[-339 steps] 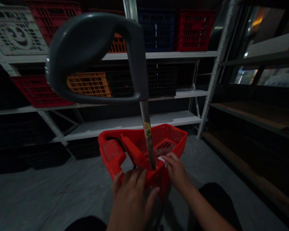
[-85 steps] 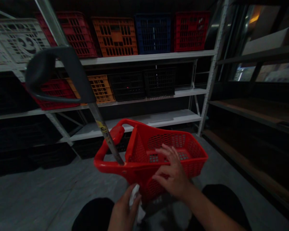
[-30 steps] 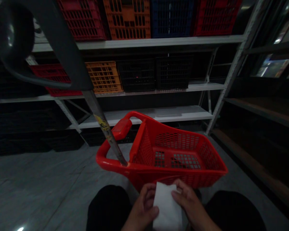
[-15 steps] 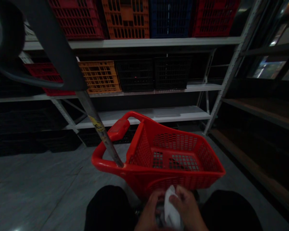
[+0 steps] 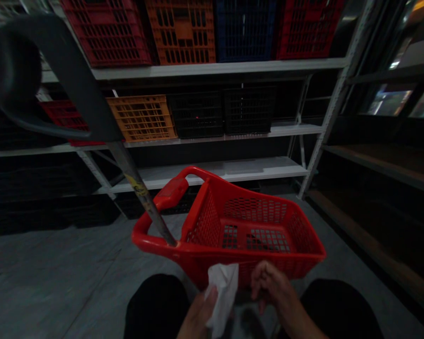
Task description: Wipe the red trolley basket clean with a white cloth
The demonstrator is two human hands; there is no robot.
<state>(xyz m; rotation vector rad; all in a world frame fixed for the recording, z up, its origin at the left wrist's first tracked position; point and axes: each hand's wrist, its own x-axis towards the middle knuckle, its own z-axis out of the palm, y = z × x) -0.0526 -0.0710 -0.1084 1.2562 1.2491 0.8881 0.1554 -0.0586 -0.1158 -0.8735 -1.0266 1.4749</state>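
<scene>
A red plastic shopping basket (image 5: 297,240) on a trolley stands right in front of my knees, empty inside. Its grey pull handle (image 5: 56,80) rises on a metal rod (image 5: 141,200) toward the upper left. My left hand (image 5: 198,315) pinches a crumpled white cloth (image 5: 223,292) just below the basket's near wall. My right hand (image 5: 273,287) hovers beside the cloth with curled fingers, close to the basket's near rim, and nothing shows in it.
White metal shelving (image 5: 212,70) ahead holds red, orange, blue and black crates. A low bare shelf (image 5: 205,172) sits behind the basket. Dark wooden shelves (image 5: 385,165) run along the right. The floor (image 5: 49,273) is grey concrete.
Half a second ago both hands bunched the cloth together low down. Now the left hand alone holds it, lifted slightly, and the right hand has drawn away to the right.
</scene>
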